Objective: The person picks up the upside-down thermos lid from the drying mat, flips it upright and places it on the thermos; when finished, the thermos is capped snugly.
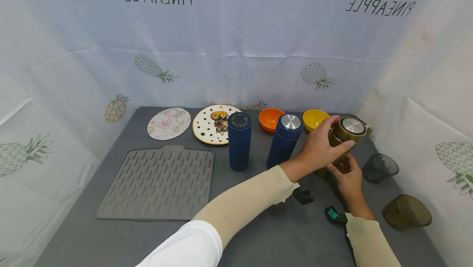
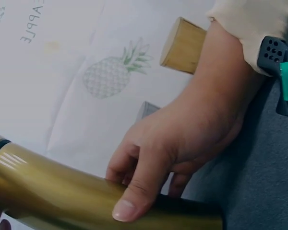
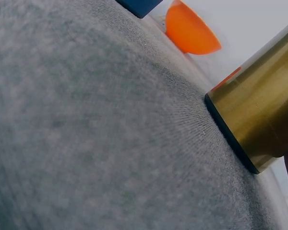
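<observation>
In the head view, a gold thermos bottle [image 1: 344, 133] with a silver-topped lid stands on the right side of the table. My left hand [image 1: 320, 146] reaches across and grips it near the lid. Lower down, my right hand [image 1: 349, 180] holds its body. The left wrist view shows the right hand [image 2: 177, 139] with thumb and fingers round the lower part of the bottle [image 2: 53, 182]; left fingertips [image 2: 2, 224] just show at the corner. In the right wrist view, the base of the bottle [image 3: 259, 110] meets the grey table surface.
Two blue thermos bottles stand left of the hands, one dark-topped [image 1: 239, 148], one silver-topped [image 1: 284, 143]. Behind are an orange bowl [image 1: 271, 119] and a yellow bowl [image 1: 314, 118]. Grey [image 1: 378, 169] and amber [image 1: 404, 213] cups sit right. A drying mat [image 1: 159, 182] and two plates lie left.
</observation>
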Action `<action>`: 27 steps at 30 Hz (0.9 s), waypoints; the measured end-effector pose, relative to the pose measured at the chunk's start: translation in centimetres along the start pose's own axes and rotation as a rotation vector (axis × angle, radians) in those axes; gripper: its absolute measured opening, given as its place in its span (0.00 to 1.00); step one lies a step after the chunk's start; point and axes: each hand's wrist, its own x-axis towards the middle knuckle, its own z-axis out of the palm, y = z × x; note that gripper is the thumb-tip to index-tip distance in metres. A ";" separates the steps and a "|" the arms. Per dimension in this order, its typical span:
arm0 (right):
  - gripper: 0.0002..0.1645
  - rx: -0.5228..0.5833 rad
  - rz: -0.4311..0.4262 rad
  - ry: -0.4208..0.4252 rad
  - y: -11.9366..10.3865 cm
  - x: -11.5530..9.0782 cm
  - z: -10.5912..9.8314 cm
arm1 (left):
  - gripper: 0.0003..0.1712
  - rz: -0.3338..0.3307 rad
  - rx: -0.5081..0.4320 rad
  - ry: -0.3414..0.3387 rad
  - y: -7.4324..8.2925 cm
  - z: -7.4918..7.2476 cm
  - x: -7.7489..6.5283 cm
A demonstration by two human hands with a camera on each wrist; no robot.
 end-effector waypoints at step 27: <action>0.34 -0.031 0.042 -0.006 -0.6 0.0 0.0 | 0.44 -0.030 0.052 0.084 -0.4 0.9 1.5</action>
